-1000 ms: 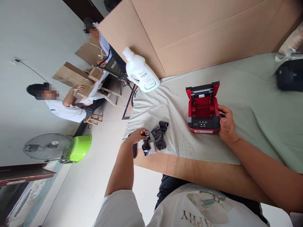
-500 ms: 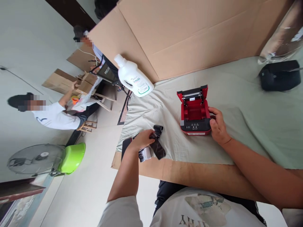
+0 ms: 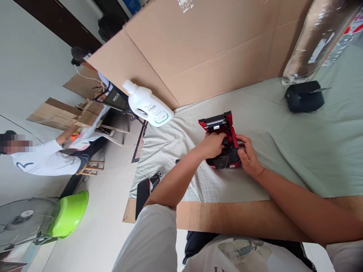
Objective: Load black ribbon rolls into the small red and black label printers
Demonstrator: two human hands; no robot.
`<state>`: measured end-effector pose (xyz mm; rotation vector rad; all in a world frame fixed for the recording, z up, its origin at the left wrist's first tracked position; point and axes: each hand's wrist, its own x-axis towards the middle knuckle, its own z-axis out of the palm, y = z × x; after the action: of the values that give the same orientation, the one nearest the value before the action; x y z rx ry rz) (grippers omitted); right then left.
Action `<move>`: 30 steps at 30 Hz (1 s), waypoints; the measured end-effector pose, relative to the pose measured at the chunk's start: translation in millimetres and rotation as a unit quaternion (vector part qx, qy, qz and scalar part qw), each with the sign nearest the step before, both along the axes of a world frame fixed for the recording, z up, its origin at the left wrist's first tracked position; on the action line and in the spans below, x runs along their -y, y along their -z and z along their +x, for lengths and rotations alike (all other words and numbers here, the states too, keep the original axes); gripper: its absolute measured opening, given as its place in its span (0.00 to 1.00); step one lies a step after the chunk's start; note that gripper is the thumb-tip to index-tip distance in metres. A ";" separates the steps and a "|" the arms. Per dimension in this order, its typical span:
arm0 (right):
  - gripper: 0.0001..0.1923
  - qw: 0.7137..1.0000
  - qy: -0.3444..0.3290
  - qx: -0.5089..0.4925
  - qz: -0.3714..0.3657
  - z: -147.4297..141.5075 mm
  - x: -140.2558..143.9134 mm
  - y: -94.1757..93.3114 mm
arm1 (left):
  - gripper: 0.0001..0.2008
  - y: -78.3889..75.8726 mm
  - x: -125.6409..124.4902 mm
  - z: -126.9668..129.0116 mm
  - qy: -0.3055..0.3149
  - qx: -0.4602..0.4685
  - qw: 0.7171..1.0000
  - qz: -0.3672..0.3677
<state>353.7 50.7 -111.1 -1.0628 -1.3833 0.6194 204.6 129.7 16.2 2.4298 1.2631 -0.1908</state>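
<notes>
Fingers of the left hand (image 3: 212,146) curled down inside the open compartment of a red-and-black device (image 3: 233,139), at a dark roll (image 3: 226,142) partly hidden under them; pinching it or letting it go — couldn't tell; a dark strip (image 3: 222,162) draped over the device's front, just on the body side of those fingertips. Right hand (image 3: 251,158) held the device's right side, thumb at the front corner, fingers along the red wall; the raised lid (image 3: 217,121) stood just beyond the left fingers.

Left forearm crossed the cloth (image 3: 263,166); left of the left fingers and nearer the body, beside that arm, lay a patterned dark strip (image 3: 155,180) and a phone-like black slab (image 3: 142,197) at the table edge; a white jug (image 3: 151,106) sat beyond and left of the same fingers, in front of a cardboard panel (image 3: 215,53).

Right of the right fingers and farther out sat a black device (image 3: 304,96), a plastic-wrapped package (image 3: 309,41) behind it — clear bottle (image 3: 342,47) beside that; well left of both hands, a seated co-worker (image 3: 48,156) reached toward cardboard boxes (image 3: 61,113); green bucket (image 3: 70,215) and fan (image 3: 25,219) nearer.
</notes>
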 end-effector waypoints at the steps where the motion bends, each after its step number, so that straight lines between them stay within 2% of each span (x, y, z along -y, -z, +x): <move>1: 0.27 1.000 -0.002 0.001 -0.001 0.1 0.0 -0.1 | 0.19 4.6 -3.6 7.0 -0.004 -0.040 0.999 0.012; 3: 0.27 1.000 -0.004 0.002 0.000 0.3 0.1 -0.5 | 0.17 12.8 -8.7 14.5 -0.018 -0.062 0.998 0.025; 5: 0.27 1.000 -0.004 0.004 0.001 0.5 0.3 -0.9 | 0.14 19.7 -10.8 14.7 -0.029 -0.024 0.999 0.035; 8: 0.27 1.000 -0.001 0.012 -0.005 0.7 0.5 -1.1 | 0.07 24.2 -5.4 5.0 -0.029 0.107 0.992 0.062; 10: 0.28 1.000 0.000 0.014 -0.010 0.5 0.3 -0.8 | 0.05 21.1 2.7 -5.5 -0.032 0.226 0.970 0.080; 13: 0.28 1.000 0.000 0.011 -0.008 0.0 -0.5 0.1 | 0.13 9.8 11.4 -22.2 -0.084 0.381 0.909 0.150; 15: 0.27 1.000 0.001 0.013 -0.007 -0.2 -0.9 0.9 | 0.19 3.4 10.5 -31.2 -0.117 0.426 0.870 0.218; 16: 0.27 1.000 0.003 0.015 -0.007 -0.2 -1.0 1.1 | 0.22 2.1 8.7 -34.7 -0.124 0.432 0.860 0.242; 18: 0.27 1.000 0.011 0.024 -0.004 0.2 -0.7 0.8 | 0.29 4.4 7.1 -40.1 -0.122 0.423 0.863 0.248; 21: 0.31 0.997 0.036 0.048 0.040 1.5 0.8 -3.0 | 0.30 19.7 20.5 -45.6 -0.140 0.412 0.874 0.217; 25: 0.43 0.982 0.024 0.111 0.148 1.3 4.2 -13.6 | 0.25 50.1 62.8 -49.7 -0.125 0.394 0.880 0.234; 28: 0.39 0.973 0.002 0.183 0.142 -1.1 5.6 -19.4 | 0.24 71.0 84.5 -47.8 -0.114 0.381 0.877 0.271; 30: 0.34 0.968 0.018 0.219 0.121 -2.0 5.5 -20.4 | 0.24 82.2 87.8 -43.8 -0.127 0.385 0.866 0.293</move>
<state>351.6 45.3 -90.7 -1.0599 -1.7665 0.1814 160.8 41.8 -66.0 2.3011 1.3171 1.2806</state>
